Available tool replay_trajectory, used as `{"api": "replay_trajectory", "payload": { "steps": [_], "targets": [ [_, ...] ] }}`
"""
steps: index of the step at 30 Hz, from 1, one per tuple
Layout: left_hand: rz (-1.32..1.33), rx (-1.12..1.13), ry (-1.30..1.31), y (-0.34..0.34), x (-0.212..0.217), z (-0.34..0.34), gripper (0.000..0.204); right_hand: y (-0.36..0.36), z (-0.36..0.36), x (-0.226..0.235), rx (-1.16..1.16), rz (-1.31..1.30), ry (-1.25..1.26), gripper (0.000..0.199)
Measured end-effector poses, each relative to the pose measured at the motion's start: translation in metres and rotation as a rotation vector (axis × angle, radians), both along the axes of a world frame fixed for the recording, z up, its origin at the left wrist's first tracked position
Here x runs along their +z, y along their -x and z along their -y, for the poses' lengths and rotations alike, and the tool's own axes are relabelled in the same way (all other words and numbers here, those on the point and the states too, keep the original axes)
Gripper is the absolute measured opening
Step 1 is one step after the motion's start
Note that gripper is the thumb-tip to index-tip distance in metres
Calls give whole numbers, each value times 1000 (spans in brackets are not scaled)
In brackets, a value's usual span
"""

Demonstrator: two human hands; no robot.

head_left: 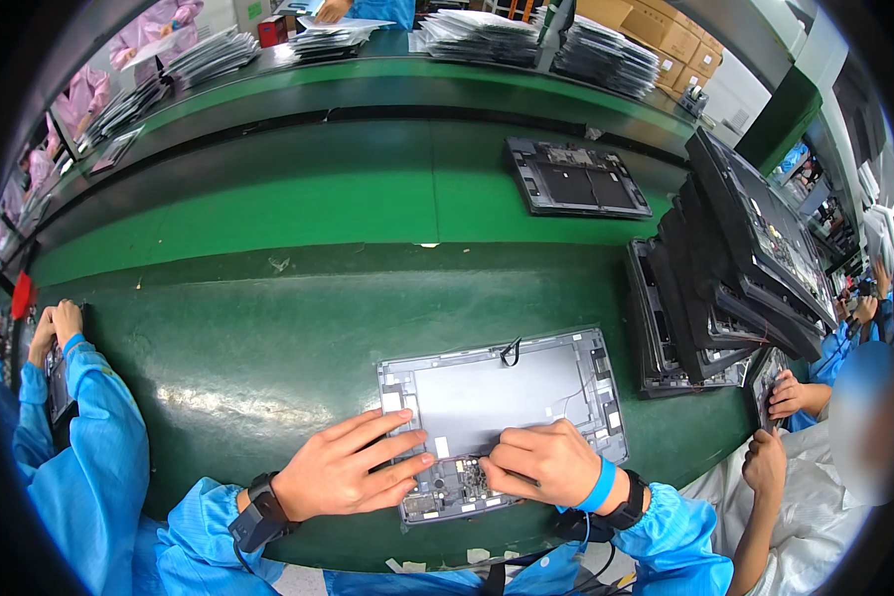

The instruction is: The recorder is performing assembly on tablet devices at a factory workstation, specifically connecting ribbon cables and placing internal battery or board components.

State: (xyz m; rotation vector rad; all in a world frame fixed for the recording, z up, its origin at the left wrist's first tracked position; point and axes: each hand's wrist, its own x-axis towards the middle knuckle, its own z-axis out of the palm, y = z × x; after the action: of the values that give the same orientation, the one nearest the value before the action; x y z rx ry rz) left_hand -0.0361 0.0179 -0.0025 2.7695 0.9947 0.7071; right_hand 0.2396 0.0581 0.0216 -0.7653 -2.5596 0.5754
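Observation:
An opened tablet housing (492,387), grey with a dark frame, lies flat on the green bench in front of me. Along its near side is a small circuit board (454,487), and a short black cable (510,352) sticks up at its far edge. My left hand (348,467) rests with fingers spread over the housing's left side. At the right end of the circuit board, my right hand (551,465) has its fingers curled and pinched together. Whatever those fingertips may hold is hidden.
A tall leaning stack of similar housings with black foam layers (710,268) stands to the right. Another housing (576,179) lies on the far green strip. Co-workers' hands (55,328) work at the left, others at the right. Stacks of flat parts (482,38) line the back shelf.

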Motion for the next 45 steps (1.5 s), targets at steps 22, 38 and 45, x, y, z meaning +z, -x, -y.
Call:
{"api": "replay_trajectory", "payload": {
  "steps": [22, 38, 45],
  "targets": [
    [60, 1, -23, 4, -4, 3, 28, 3, 0, 1, -11, -24, 28, 16],
    [-26, 2, -47, 3, 1, 4, 24, 2, 7, -2, -45, -60, 17, 13],
    [61, 252, 161, 0, 2, 21, 39, -50, 7, 19, -482, -193, -95, 30]
  ]
}}
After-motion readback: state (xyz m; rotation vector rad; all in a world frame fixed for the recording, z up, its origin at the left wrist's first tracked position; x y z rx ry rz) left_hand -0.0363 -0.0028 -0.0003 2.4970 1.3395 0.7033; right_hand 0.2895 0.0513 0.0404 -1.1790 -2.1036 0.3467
